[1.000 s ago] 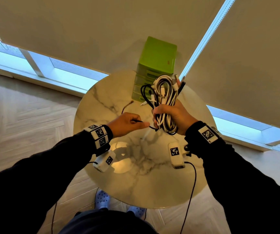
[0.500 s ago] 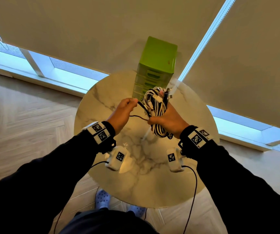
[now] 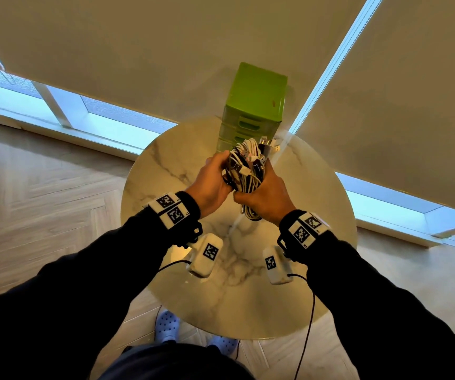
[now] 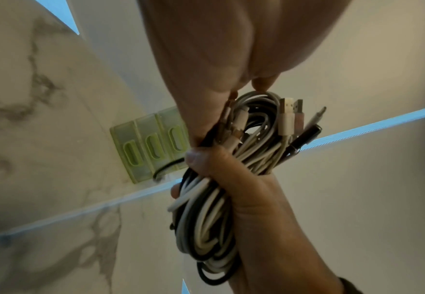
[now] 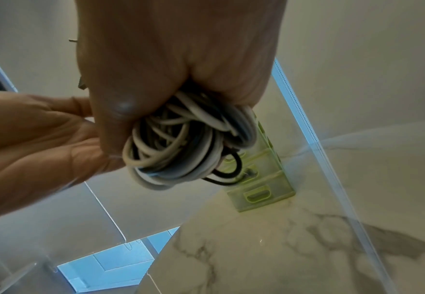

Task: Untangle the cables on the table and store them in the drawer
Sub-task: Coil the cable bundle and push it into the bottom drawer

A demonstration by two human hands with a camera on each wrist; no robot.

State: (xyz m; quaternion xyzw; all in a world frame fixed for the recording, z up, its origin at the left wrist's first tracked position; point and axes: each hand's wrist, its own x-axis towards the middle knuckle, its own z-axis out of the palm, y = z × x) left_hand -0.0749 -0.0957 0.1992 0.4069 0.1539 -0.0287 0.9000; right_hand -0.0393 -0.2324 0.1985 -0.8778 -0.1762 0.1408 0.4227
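A coiled bundle of white and black cables (image 3: 248, 167) is held above the round marble table (image 3: 166, 165), just in front of the green drawer unit (image 3: 256, 97). My right hand (image 3: 260, 189) grips the bundle round its middle in a fist; the loops (image 5: 181, 151) hang below it. My left hand (image 3: 221, 164) is closed against the bundle's upper left, and its fingertips (image 4: 261, 84) pinch the top strands beside the USB plugs (image 4: 290, 115). The unit's three drawers (image 4: 151, 145) are shut.
The drawer unit stands at the table's far edge against a beige roller blind (image 3: 166, 50). A bead chain (image 5: 106, 210) hangs from the blind. Wood floor (image 3: 42, 187) surrounds the table, and my slippers (image 3: 167, 325) show below its near edge.
My left hand moved right and up from the trailing black cable end onto the bundle. Both hands carried the bundle forward, closer to the drawer unit.
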